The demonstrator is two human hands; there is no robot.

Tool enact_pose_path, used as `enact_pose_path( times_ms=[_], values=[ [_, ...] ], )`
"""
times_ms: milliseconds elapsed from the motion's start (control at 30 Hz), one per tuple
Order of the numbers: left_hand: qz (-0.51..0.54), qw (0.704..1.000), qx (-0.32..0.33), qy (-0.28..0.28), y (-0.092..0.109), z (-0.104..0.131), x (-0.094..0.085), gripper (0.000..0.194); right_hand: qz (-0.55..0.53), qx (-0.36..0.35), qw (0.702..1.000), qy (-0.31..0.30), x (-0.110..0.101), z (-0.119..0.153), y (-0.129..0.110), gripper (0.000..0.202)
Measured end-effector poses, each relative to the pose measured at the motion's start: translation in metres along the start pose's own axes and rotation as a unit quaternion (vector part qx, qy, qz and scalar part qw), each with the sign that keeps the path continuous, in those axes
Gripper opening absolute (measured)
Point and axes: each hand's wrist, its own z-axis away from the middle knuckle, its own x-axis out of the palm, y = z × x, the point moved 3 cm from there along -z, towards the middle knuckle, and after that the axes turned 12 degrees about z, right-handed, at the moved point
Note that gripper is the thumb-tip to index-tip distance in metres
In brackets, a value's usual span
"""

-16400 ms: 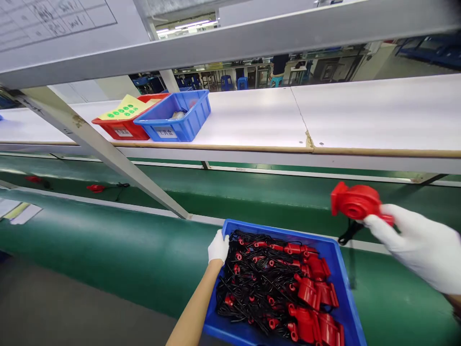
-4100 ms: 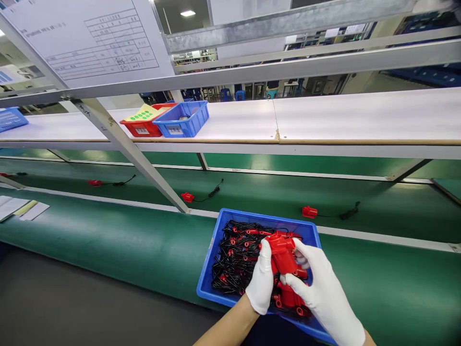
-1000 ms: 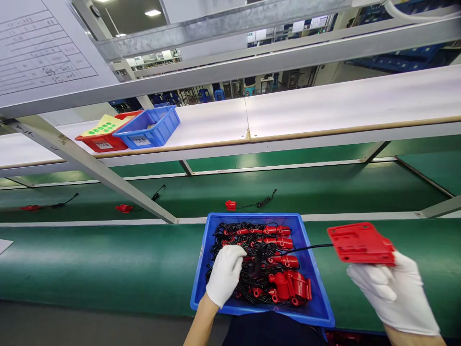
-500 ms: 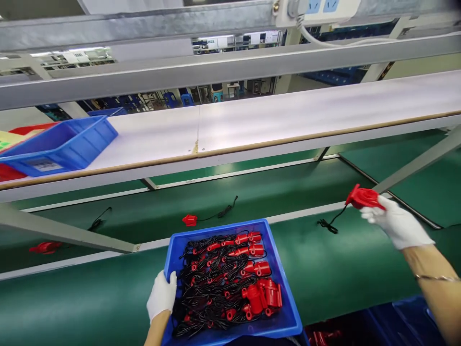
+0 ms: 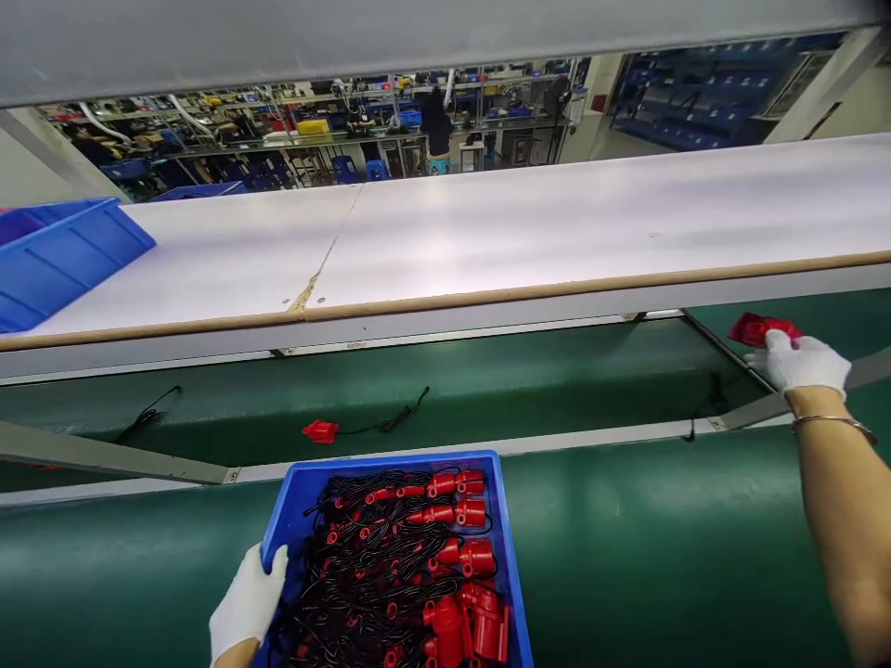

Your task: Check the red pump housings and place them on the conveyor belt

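My left hand (image 5: 249, 598), in a white glove, grips the left rim of a blue plastic bin (image 5: 513, 584). Rows of red plastic parts (image 5: 477, 557) with bundled black cables (image 5: 376, 575) fill the bin. Out at the far right, my gloved right hand (image 5: 807, 364) holds a red plastic part (image 5: 755, 327) by its near side. That part is slightly blurred, and a dark cable (image 5: 706, 404) hangs below it over the belt's divider.
Another red part (image 5: 321, 431) with its black cable lies on the far green belt (image 5: 522, 394). A white shelf (image 5: 557, 232) runs above, bearing a blue bin (image 5: 70, 260) at left. Slanted metal struts (image 5: 111, 453) cross the belts. A person (image 5: 437, 125) is in the background.
My right hand has carried the red part farther away and to the right, over the far belt. The view has shifted, placing the bin lower and more to the left. My left hand keeps its grip.
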Motion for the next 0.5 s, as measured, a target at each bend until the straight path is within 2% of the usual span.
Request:
enact_pose_path(
  times_ms=[67,167,267,400,500],
  values=[
    [0.001,1.0,-0.001,0.003,0.0,0.0,0.0,0.053,0.058,0.004,0.998,-0.018,0.017,-0.013,-0.003,0.046],
    [-0.011,1.0,-0.008,0.008,0.002,0.003,-0.001,0.054,0.113,-0.018,0.991,-0.069,0.06,-0.006,-0.007,0.048],
    [-0.014,1.0,-0.012,0.01,0.007,0.008,-0.003,0.053,0.148,-0.043,0.978,-0.138,0.113,0.022,-0.007,0.047],
    [-0.009,1.0,-0.012,0.016,0.014,0.016,-0.005,0.05,0.158,-0.082,0.958,-0.225,0.178,0.065,-0.006,0.035],
    [-0.016,0.999,-0.009,0.026,0.017,0.02,-0.006,0.049,0.12,-0.129,0.955,-0.239,0.219,0.094,-0.008,0.031]
  ],
)
